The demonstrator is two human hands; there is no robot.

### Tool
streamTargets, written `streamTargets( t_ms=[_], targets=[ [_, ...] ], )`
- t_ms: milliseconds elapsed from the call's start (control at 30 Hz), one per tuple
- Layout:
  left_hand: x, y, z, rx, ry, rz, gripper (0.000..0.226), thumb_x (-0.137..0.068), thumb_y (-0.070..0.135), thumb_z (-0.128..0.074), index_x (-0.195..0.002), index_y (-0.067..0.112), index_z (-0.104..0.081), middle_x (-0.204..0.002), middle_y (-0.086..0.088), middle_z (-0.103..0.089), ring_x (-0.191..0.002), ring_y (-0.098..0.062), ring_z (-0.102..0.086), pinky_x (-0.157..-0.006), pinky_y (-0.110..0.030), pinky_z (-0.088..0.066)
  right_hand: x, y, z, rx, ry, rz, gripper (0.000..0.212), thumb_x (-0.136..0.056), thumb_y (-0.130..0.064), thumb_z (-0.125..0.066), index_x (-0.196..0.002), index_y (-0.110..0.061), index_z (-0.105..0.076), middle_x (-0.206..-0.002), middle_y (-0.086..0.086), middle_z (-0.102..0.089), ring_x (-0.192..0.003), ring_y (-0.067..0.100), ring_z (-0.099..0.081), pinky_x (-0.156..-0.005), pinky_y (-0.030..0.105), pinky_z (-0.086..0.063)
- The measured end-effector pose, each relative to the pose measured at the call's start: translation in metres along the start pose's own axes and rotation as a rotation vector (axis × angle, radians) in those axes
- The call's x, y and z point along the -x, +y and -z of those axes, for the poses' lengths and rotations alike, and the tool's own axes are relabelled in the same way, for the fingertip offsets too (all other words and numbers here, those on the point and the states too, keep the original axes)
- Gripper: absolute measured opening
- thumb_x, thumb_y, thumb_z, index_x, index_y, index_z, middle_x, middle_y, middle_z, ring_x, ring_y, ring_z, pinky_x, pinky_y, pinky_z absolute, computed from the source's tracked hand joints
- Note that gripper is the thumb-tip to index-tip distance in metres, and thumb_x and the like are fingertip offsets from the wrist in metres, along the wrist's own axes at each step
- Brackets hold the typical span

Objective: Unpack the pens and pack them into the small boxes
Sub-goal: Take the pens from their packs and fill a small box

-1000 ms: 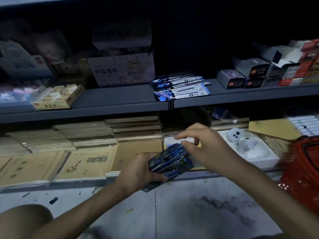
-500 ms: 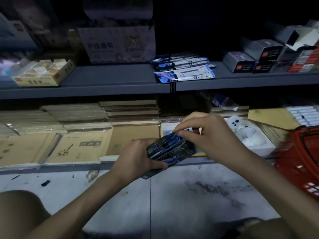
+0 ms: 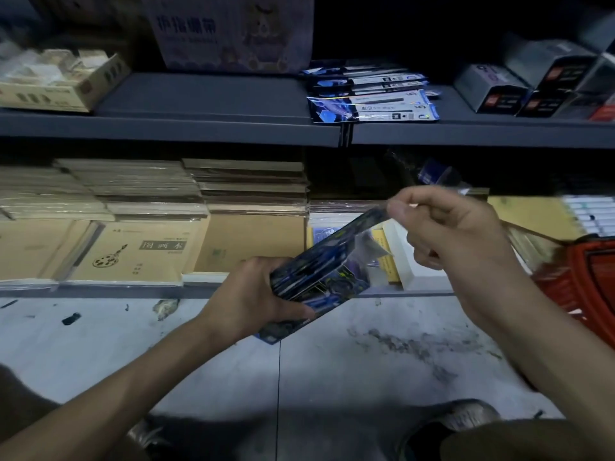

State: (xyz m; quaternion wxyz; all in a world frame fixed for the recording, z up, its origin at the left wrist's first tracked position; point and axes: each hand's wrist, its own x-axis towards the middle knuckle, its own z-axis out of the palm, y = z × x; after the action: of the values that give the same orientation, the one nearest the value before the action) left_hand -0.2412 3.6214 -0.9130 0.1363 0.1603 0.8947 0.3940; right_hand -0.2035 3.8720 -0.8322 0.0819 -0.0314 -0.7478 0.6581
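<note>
pinching top pen pack [image 3: 346, 236] between right fingers [image 3: 401, 207]

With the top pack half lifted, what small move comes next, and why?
Probably draw the top pack clear of the stack: the right hand pinches its raised end, while the left hand grips the rest.

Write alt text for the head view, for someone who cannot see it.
A left hand grips a stack of dark blue pen packs while the right hand pinches the raised end of the top pack. Shelves behind hold more pen packs, brown notebooks and small boxes.
</note>
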Motion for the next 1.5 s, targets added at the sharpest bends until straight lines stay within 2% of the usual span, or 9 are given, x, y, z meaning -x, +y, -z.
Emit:
streamTargets(
  t_ms=[167, 267, 400, 633, 767, 1100, 1300, 1400, 1500],
  targets=[
    [0.003, -0.009, -0.008, 0.094, 0.003, 0.121, 0.041, -0.058, 0.039, -0.099, -0.073, 0.018, -0.068, -0.071, 0.011, -0.072, -0.064, -0.003, -0.067, -0.057, -0.028, -0.053, -0.001, 0.001, 0.0, 0.017, 0.098, 0.029, 0.02, -0.105, -0.023, -0.057, -0.089, -0.015, -0.067, -0.055, 0.002, -0.046, -0.038, 0.022, -0.046, -0.041, 0.024, -0.028],
    [0.005, -0.011, -0.013, 0.12, 0.0, 0.137, 0.043, -0.058, 0.035, -0.1, -0.058, 0.021, -0.059, -0.056, 0.018, -0.064, -0.051, 0.004, -0.056, -0.049, -0.018, -0.04, 0.001, 0.001, 0.0, 0.024, 0.102, 0.049, 0.021, -0.105, -0.021, -0.057, -0.088, -0.015, -0.07, -0.069, 0.007, -0.056, -0.039, 0.026, -0.055, -0.039, 0.026, -0.033],
    [0.007, -0.008, -0.013, 0.101, 0.001, 0.129, 0.035, -0.058, 0.035, -0.1, -0.064, 0.029, -0.065, -0.064, 0.021, -0.071, -0.058, 0.006, -0.064, -0.051, -0.015, -0.044, 0.003, -0.002, 0.004, 0.048, 0.072, 0.068, 0.026, -0.107, -0.02, -0.054, -0.086, -0.021, -0.07, -0.061, 0.009, -0.061, -0.05, 0.03, -0.065, -0.041, 0.027, -0.036],
    [0.005, 0.003, -0.014, -0.022, 0.069, 0.109, 0.075, -0.058, 0.039, -0.099, -0.118, 0.039, -0.053, -0.078, 0.026, -0.063, -0.076, 0.005, -0.065, -0.061, -0.005, -0.047, 0.003, -0.007, 0.014, 0.166, 0.048, 0.109, 0.024, -0.107, -0.018, -0.053, -0.089, -0.009, -0.067, -0.067, 0.008, -0.066, -0.058, 0.021, -0.065, -0.043, 0.027, -0.04],
    [0.005, 0.008, -0.016, 0.002, 0.032, 0.102, 0.131, -0.064, 0.033, -0.097, -0.161, 0.041, -0.011, -0.105, 0.014, -0.075, -0.099, -0.006, -0.071, -0.084, -0.015, -0.052, 0.002, -0.006, 0.015, 0.229, 0.035, 0.135, 0.026, -0.107, -0.021, -0.053, -0.089, -0.007, -0.065, -0.067, 0.007, -0.064, -0.058, 0.018, -0.061, -0.045, 0.028, -0.04],
    [0.004, 0.01, -0.015, -0.035, 0.093, 0.015, 0.148, -0.068, 0.032, -0.095, -0.157, 0.043, 0.023, -0.092, 0.014, -0.077, -0.08, -0.001, -0.066, -0.067, -0.009, -0.047, -0.006, -0.006, 0.01, 0.345, 0.045, 0.215, 0.026, -0.108, -0.021, -0.052, -0.083, -0.022, -0.061, -0.072, 0.006, -0.065, -0.064, 0.013, -0.059, -0.058, 0.013, -0.041],
    [0.001, 0.006, -0.018, -0.1, 0.092, -0.031, 0.132, -0.069, 0.033, -0.094, -0.161, 0.045, 0.0, -0.104, 0.013, -0.077, -0.093, -0.009, -0.071, -0.082, -0.026, -0.056, 0.0, 0.001, -0.008, 0.414, -0.07, 0.246, 0.022, -0.107, -0.025, -0.052, -0.087, -0.021, -0.06, -0.074, 0.001, -0.063, -0.07, 0.024, -0.06, -0.07, 0.044, -0.049],
    [-0.005, 0.002, -0.018, -0.133, 0.111, -0.024, 0.104, -0.066, 0.028, -0.096, -0.153, 0.038, -0.039, -0.118, 0.015, -0.072, -0.104, -0.007, -0.069, -0.081, -0.007, -0.046, 0.003, 0.0, -0.013, 0.408, -0.109, 0.251, 0.023, -0.107, -0.026, -0.052, -0.088, -0.018, -0.06, -0.074, 0.001, -0.062, -0.07, 0.023, -0.06, -0.07, 0.044, -0.048],
    [-0.009, -0.002, -0.02, -0.112, 0.127, -0.026, 0.072, -0.066, 0.028, -0.095, -0.129, 0.033, -0.062, -0.11, 0.017, -0.073, -0.09, 0.005, -0.062, -0.069, 0.004, -0.038, 0.003, -0.002, -0.013, 0.406, -0.111, 0.265, 0.023, -0.107, -0.027, -0.051, -0.087, -0.019, -0.06, -0.073, 0.0, -0.062, -0.07, 0.022, -0.06, -0.07, 0.044, -0.047]
  ],
)
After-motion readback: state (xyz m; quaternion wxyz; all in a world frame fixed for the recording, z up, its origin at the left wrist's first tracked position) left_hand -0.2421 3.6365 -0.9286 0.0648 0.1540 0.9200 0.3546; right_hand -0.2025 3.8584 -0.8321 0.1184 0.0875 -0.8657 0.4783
